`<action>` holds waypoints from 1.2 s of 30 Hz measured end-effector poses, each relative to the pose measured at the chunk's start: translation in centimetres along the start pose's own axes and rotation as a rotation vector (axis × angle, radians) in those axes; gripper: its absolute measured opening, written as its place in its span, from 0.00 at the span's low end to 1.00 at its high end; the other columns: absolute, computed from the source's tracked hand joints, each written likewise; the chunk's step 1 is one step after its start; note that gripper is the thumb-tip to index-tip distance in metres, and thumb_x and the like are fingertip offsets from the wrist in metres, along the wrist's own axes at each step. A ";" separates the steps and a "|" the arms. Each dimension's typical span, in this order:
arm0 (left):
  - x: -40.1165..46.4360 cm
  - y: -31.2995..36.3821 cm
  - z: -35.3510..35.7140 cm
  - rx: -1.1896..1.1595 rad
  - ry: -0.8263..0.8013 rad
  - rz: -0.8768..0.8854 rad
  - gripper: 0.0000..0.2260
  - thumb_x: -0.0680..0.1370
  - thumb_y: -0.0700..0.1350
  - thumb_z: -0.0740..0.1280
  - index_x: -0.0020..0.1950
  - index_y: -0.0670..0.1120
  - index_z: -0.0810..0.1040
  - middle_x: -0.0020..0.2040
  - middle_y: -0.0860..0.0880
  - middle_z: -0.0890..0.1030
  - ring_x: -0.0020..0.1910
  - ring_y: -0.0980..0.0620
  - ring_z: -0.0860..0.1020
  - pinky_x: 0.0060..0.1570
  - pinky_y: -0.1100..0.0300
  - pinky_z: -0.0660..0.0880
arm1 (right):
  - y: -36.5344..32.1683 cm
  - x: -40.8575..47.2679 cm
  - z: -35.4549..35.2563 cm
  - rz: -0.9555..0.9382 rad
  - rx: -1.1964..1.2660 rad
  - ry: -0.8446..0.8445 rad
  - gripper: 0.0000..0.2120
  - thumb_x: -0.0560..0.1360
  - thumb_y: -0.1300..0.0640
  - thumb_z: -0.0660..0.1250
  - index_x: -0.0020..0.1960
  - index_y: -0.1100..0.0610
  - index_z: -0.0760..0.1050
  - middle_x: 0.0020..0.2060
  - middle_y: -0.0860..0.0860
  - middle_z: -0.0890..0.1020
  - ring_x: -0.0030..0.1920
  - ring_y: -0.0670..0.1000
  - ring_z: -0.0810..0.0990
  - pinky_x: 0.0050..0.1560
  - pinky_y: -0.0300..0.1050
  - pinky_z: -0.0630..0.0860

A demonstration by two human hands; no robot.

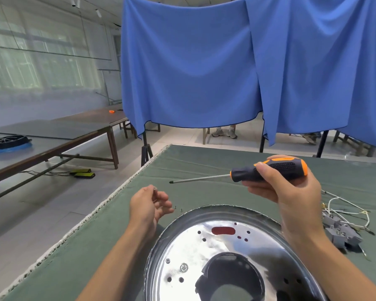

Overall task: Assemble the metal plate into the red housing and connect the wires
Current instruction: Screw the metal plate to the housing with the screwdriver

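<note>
From the head camera we see the shiny round metal plate (206,255) lying at the near edge of the green-covered desk (122,216), red showing through its slot and holes. Our right hand (291,192) grips an orange-and-black screwdriver (267,169). Our left hand (149,203) pinches a small screw (154,188). White wires (343,210) lie toward the desk's right edge.
</note>
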State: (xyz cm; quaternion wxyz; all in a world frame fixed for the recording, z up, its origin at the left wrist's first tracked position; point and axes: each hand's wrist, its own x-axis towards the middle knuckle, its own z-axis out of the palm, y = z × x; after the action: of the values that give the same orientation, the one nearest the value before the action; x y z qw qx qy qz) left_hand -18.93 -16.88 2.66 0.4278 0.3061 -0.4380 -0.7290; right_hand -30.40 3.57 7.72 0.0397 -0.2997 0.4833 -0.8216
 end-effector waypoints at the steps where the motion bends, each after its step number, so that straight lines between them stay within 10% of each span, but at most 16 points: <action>1: -0.1 -0.1 0.1 -0.029 -0.002 -0.043 0.15 0.83 0.40 0.52 0.36 0.43 0.66 0.24 0.46 0.71 0.17 0.53 0.70 0.17 0.65 0.69 | -0.1 -0.1 0.0 -0.006 0.012 0.003 0.06 0.70 0.63 0.73 0.43 0.56 0.76 0.36 0.57 0.83 0.36 0.63 0.84 0.34 0.44 0.80; 8: -0.4 -0.3 0.2 -0.094 -0.114 -0.177 0.17 0.84 0.43 0.52 0.35 0.44 0.63 0.21 0.49 0.66 0.16 0.54 0.66 0.17 0.67 0.66 | -0.7 -0.7 0.5 -0.026 0.027 -0.023 0.08 0.61 0.51 0.75 0.37 0.50 0.79 0.33 0.53 0.83 0.34 0.63 0.84 0.32 0.45 0.80; 36: -0.4 -0.6 0.2 -0.050 -0.176 -0.145 0.17 0.84 0.43 0.53 0.35 0.44 0.63 0.21 0.49 0.66 0.17 0.53 0.67 0.19 0.67 0.68 | 0.1 -0.4 -0.1 0.013 -0.023 0.002 0.06 0.70 0.62 0.72 0.42 0.57 0.76 0.34 0.58 0.83 0.34 0.64 0.84 0.32 0.46 0.80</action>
State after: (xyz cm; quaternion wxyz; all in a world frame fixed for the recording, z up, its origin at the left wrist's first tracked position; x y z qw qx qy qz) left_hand -19.08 -16.30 2.23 0.3412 0.2610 -0.4322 -0.7929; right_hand -30.16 3.77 7.43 0.0411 -0.2959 0.4947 -0.8161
